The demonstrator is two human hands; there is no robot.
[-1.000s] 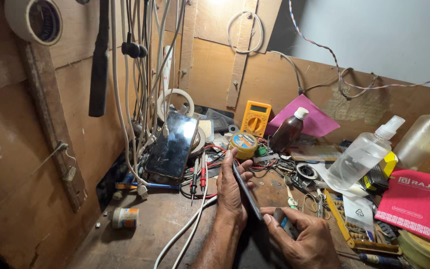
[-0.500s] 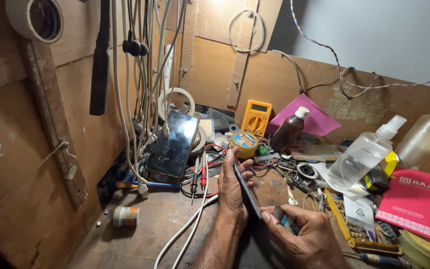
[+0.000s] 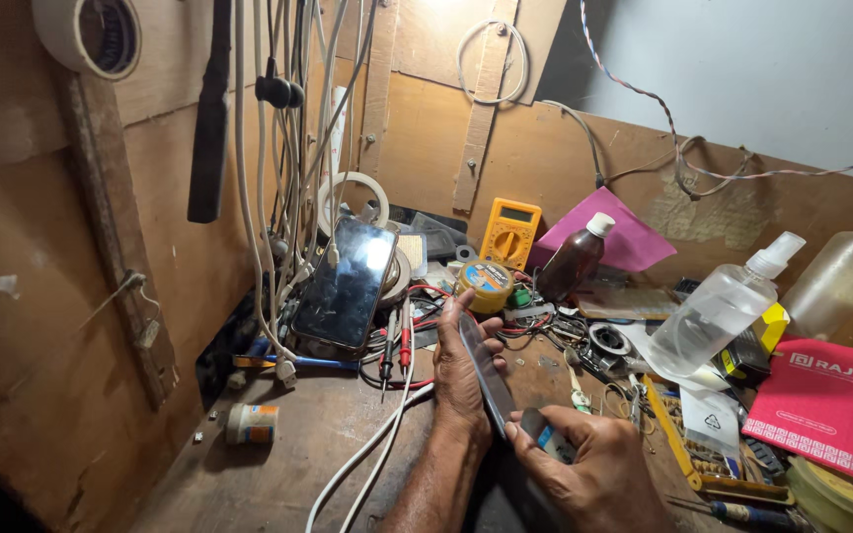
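Note:
My left hand (image 3: pixel 461 380) grips a dark smartphone (image 3: pixel 487 375) held on edge above the wooden bench, fingers wrapped round its back. My right hand (image 3: pixel 594 469) sits just below and to the right, pinching a small flat blue-grey tool (image 3: pixel 545 434) whose tip meets the phone's lower edge. Another smartphone (image 3: pixel 346 286) with a glossy black screen leans against hanging cables at the bench's back left.
A yellow multimeter (image 3: pixel 510 232), brown bottle (image 3: pixel 573 262), clear spray bottle (image 3: pixel 723 306), red booklet (image 3: pixel 816 390), solder reel (image 3: pixel 484 284) and a small white jar (image 3: pixel 251 422) crowd the bench. White cables (image 3: pixel 377 444) run across the wood. Tape roll (image 3: pixel 89 35) hangs top left.
My right hand has shifted slightly along the phone's lower edge with the tool. The left hand keeps the phone in the same place.

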